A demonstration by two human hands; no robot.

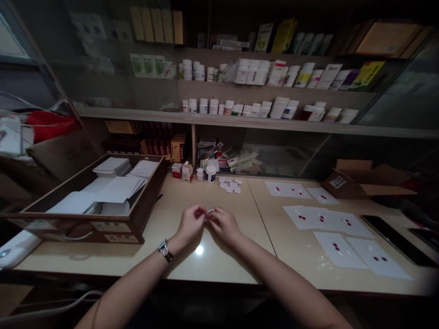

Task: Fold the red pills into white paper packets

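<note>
My left hand (192,223) and my right hand (222,225) meet over the middle of the table, fingers closed in a pinch. Between the fingertips is a small white piece (210,211), which looks like folded paper; the fingers hide most of it. Beyond the hands lie several small folded white paper packets (230,184). Beside them stand a white jar with a blue label (210,174) and a smaller white bottle (200,174). To the right, white paper sheets (338,251) are laid out, each bearing a few dark red and white pills (335,247).
A wooden drawer (137,224) with stacks of white paper (116,188) sits at the left. Small medicine boxes (187,172) stand behind. On the right are an open cardboard box (353,183) and a black phone-like slab (394,237). Shelves (240,119) of medicine bottles rise at the back.
</note>
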